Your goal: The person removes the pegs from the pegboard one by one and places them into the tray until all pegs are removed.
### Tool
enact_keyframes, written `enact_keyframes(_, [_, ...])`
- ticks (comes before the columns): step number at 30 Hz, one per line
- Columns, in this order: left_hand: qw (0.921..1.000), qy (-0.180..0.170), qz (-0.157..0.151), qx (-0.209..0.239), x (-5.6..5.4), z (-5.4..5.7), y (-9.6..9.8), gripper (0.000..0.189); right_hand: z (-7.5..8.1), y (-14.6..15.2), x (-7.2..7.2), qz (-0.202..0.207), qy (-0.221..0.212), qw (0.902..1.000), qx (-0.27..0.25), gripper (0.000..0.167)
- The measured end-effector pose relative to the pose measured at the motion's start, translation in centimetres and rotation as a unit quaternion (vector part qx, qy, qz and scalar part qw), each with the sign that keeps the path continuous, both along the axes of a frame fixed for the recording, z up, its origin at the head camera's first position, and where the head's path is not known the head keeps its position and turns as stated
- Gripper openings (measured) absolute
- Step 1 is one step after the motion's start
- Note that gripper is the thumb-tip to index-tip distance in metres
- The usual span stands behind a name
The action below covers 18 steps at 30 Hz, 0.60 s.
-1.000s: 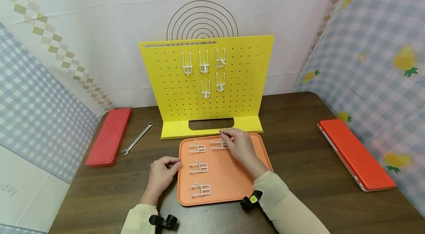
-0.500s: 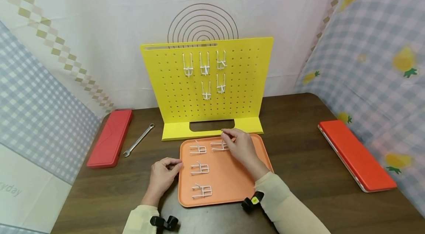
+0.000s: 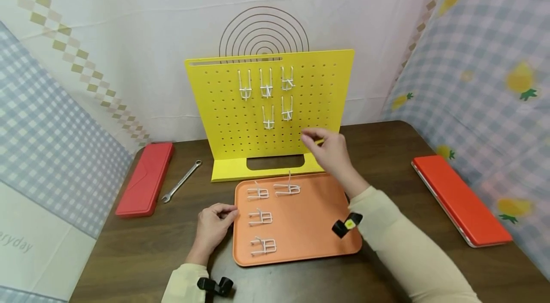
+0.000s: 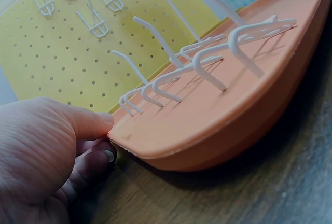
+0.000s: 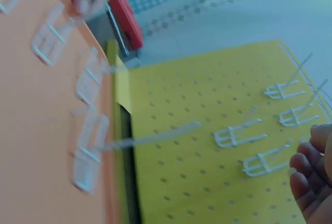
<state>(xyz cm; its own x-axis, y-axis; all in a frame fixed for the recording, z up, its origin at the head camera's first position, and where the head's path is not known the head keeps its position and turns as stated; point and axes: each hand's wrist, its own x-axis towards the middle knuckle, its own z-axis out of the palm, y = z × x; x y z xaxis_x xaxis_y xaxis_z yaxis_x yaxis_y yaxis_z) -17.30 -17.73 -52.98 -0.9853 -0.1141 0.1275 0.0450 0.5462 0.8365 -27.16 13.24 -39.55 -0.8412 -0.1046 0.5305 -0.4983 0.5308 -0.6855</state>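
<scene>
On the dark wooden tabletop point(image 3: 386, 164) stands a yellow pegboard point(image 3: 232, 138). Before it lies an orange tray point(image 3: 309, 226), probably light and stiff, best held by its raised rim; the left hand point(image 3: 212, 226) pinches that rim at the left. The right hand point(image 3: 334, 151) is raised near the board's lower right, fingers loosely bent, nothing visible between them. Four white wire hooks point(image 3: 264, 245) lie on the tray, five hang on the board; they should prove light, rigid and slick, easiest gripped by the upward prong.
</scene>
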Motion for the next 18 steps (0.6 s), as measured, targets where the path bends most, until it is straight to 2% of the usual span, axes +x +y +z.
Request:
enact_keyframes(4, [1.0, 0.002, -0.001, 0.001, -0.1, 0.0, -0.1, 0.007, 2.6, 0.5, -1.8, -0.002, 0.011, 0.9998, -0.018, 0.025])
enact_keyframes(8, [1.0, -0.001, 0.0, 0.0, 0.0, 0.0, -0.1, 0.007, 4.6, 0.3, -3.3, 0.001, 0.014, 0.9992, -0.037, 0.027])
enact_keyframes(13, [1.0, -0.001, 0.0, 0.0, 0.0, 0.0, -0.1, 0.007, 6.3, -0.7, -4.5, 0.002, 0.004, 0.9984, -0.057, 0.03])
enact_keyframes(18, [1.0, 0.001, 0.002, -0.002, 0.0, 0.1, 0.1, 0.006, 7.4, -1.7, -5.3, -0.002, -0.031, 0.9961, -0.082, 0.035])
